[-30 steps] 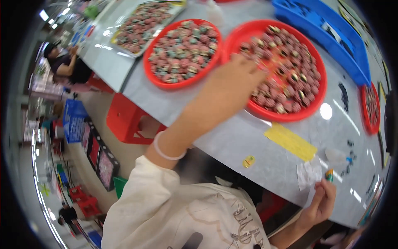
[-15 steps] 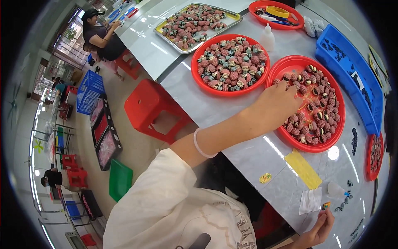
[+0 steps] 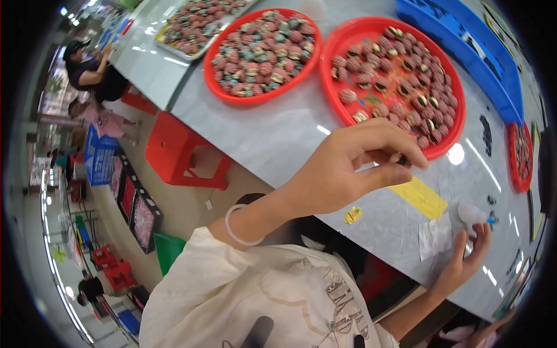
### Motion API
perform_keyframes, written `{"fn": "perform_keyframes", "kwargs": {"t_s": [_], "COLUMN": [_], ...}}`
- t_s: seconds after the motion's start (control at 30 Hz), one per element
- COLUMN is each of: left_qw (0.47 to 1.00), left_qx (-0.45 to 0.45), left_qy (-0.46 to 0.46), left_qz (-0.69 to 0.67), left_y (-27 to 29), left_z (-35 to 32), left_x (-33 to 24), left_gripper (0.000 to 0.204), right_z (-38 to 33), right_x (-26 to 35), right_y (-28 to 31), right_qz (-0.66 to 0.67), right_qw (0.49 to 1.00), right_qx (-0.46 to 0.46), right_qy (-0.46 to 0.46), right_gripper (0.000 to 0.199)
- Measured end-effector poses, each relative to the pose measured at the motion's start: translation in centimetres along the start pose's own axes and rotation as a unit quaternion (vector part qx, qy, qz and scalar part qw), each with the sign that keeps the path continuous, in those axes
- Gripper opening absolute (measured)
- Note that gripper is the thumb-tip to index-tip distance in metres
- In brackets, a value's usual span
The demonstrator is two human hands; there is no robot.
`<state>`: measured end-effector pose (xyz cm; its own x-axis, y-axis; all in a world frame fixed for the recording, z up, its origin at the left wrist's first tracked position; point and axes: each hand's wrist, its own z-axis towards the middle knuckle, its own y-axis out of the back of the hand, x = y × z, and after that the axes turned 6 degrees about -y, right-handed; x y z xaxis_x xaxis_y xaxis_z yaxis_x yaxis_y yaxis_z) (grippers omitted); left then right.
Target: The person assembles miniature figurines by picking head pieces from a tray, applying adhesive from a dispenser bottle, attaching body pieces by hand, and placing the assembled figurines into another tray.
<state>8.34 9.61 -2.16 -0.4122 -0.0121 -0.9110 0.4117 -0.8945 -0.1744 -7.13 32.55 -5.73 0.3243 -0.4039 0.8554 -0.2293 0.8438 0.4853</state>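
Observation:
My left hand [image 3: 348,165], with a pale bracelet on its wrist, pinches a small piece [image 3: 398,158] with a dark part between thumb and fingers; the fingers partly hide it. Just beyond is a round red tray [image 3: 458,116] of pink, bumpy, berry-like pieces, many with dark and cream parts. At the lower right my right hand [image 3: 461,267] has its thumb and fingers curved and apart. Its fingertips reach the edge of a white squeeze bottle [image 3: 469,213] with a blue tip, lying on its side. A crumpled white paper [image 3: 434,239] lies beside that hand.
A second red tray [image 3: 210,87] holds pink and grey-blue pieces, with a metal tray [image 3: 200,55] behind it. A long blue bin [image 3: 493,64] and a small red tray [image 3: 514,181] stand at right. A yellow strip [image 3: 426,203] lies nearby; a red stool [image 3: 165,148] stands left.
My left hand has come out of the red tray toward me, now pinching a small piece. My right hand has moved up to the bottle; the orange-and-teal thing at its fingertips no longer shows. The view has shifted.

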Motion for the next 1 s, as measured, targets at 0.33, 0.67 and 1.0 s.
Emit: {"fn": "perform_keyframes", "kwargs": {"t_s": [0.33, 0.67, 1.0], "left_qw": [0.949, 0.957, 0.943], "left_qx": [-0.096, -0.061, -0.025], "left_qy": [0.178, 0.182, 0.175], "left_qz": [-0.240, -0.220, -0.281], "left_y": [-2.1, -4.5, -5.3], "left_z": [-2.4, -2.9, -3.4], "left_x": [2.0, 2.9, 3.4], "left_gripper": [0.025, 0.031, 0.024], "right_z": [0.7, -0.7, -1.3], "right_x": [1.5, 2.3, 2.2], "right_y": [-0.5, 0.6, 2.3], "right_qz": [-0.091, 0.257, 0.268], "right_qw": [0.994, 0.960, 0.951], "right_qx": [0.048, 0.097, 0.119], "right_qy": [-0.033, -0.062, -0.099], "right_gripper": [0.031, 0.050, 0.059]}}
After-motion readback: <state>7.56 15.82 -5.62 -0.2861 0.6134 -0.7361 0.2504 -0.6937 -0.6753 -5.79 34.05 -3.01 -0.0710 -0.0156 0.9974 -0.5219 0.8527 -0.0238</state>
